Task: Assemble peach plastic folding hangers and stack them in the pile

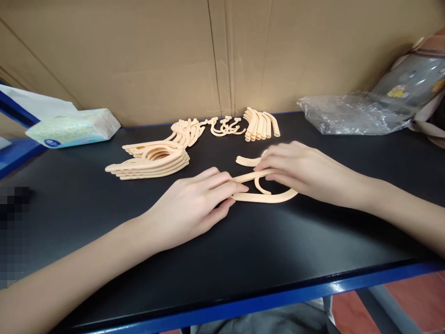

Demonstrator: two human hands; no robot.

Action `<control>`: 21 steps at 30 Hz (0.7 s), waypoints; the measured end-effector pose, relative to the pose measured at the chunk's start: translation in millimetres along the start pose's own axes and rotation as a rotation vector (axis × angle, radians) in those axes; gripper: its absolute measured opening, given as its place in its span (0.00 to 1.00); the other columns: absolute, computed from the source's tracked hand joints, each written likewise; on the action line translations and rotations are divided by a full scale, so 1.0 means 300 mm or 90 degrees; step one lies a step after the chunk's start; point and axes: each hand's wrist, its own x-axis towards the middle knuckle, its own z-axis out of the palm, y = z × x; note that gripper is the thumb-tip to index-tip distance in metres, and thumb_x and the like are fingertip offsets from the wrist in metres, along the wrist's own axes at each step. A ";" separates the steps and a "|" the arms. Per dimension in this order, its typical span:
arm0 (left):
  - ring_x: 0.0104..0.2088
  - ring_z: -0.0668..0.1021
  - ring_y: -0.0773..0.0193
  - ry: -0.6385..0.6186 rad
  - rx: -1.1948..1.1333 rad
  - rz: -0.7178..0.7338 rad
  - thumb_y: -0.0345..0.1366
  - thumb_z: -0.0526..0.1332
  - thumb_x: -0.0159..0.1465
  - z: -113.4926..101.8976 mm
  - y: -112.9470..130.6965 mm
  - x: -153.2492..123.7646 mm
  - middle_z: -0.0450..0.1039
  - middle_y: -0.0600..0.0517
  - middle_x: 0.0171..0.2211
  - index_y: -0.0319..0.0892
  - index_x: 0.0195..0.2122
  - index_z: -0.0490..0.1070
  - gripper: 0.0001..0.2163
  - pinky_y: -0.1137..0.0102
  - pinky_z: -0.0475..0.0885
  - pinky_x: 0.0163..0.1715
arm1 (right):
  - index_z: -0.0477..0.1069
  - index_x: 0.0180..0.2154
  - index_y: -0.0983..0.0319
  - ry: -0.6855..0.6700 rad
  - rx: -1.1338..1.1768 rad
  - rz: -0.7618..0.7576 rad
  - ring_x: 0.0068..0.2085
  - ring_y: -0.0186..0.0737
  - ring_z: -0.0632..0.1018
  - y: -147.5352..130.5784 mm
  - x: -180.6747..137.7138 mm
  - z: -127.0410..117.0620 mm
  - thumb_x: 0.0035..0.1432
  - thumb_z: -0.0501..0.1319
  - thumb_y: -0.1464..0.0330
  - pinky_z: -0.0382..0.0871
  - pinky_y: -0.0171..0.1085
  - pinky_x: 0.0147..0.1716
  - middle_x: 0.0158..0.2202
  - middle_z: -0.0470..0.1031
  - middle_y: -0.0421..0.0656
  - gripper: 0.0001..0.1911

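Low over the table, a cream plastic folding clothes hanger (267, 198) lies between my hands, with a curved hook piece (259, 184) across its middle. My left hand (205, 199) pinches the hanger's left end between thumb and fingers. Bent over its right side, my right hand (295, 167) has its fingers closed on the upper bar, and its palm hides part of the hanger. Another curved cream piece (247, 161) sticks out beyond the right fingertips; where it ends is hidden.
Left of my hands is a stack of cream hanger parts (153, 162), with smaller pieces (187, 132) behind. Hooks (224, 127) and curved arm pieces (261, 124) lie at the back. A tissue pack (74, 127) sits far left, a clear plastic bag (351, 113) far right. Cardboard (156, 60) stands behind the black table (222, 264).
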 end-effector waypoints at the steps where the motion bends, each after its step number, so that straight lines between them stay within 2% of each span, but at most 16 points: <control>1: 0.42 0.73 0.63 -0.002 -0.003 -0.002 0.31 0.54 0.69 0.000 -0.001 0.001 0.74 0.53 0.44 0.43 0.50 0.71 0.11 0.70 0.69 0.39 | 0.71 0.47 0.60 0.001 0.001 -0.001 0.44 0.43 0.76 0.003 0.001 0.001 0.67 0.51 0.71 0.62 0.42 0.42 0.45 0.75 0.45 0.12; 5: 0.42 0.73 0.64 0.001 -0.027 -0.013 0.33 0.54 0.70 -0.001 -0.002 0.003 0.75 0.53 0.42 0.45 0.48 0.73 0.10 0.71 0.69 0.40 | 0.74 0.44 0.60 0.019 0.008 0.013 0.43 0.42 0.75 0.034 0.001 -0.008 0.67 0.52 0.67 0.64 0.43 0.43 0.45 0.75 0.45 0.13; 9: 0.41 0.73 0.64 0.012 -0.057 -0.027 0.33 0.55 0.69 -0.001 -0.002 0.004 0.75 0.53 0.42 0.46 0.48 0.74 0.10 0.71 0.69 0.41 | 0.75 0.44 0.58 0.056 -0.029 0.074 0.44 0.46 0.75 0.096 -0.006 -0.033 0.66 0.54 0.64 0.66 0.44 0.42 0.44 0.76 0.46 0.13; 15: 0.40 0.72 0.64 0.028 -0.050 -0.021 0.34 0.55 0.69 0.004 0.004 0.007 0.76 0.52 0.41 0.46 0.47 0.75 0.11 0.72 0.70 0.39 | 0.76 0.43 0.58 -0.014 -0.096 0.141 0.39 0.46 0.76 0.137 -0.017 -0.046 0.61 0.57 0.59 0.66 0.42 0.35 0.41 0.78 0.44 0.14; 21: 0.43 0.71 0.62 -0.006 -0.007 0.008 0.33 0.53 0.70 0.004 0.022 0.010 0.73 0.51 0.46 0.46 0.52 0.72 0.13 0.69 0.71 0.41 | 0.77 0.35 0.60 -0.004 -0.189 0.108 0.36 0.46 0.76 0.125 -0.011 -0.045 0.63 0.54 0.62 0.63 0.47 0.41 0.34 0.78 0.45 0.15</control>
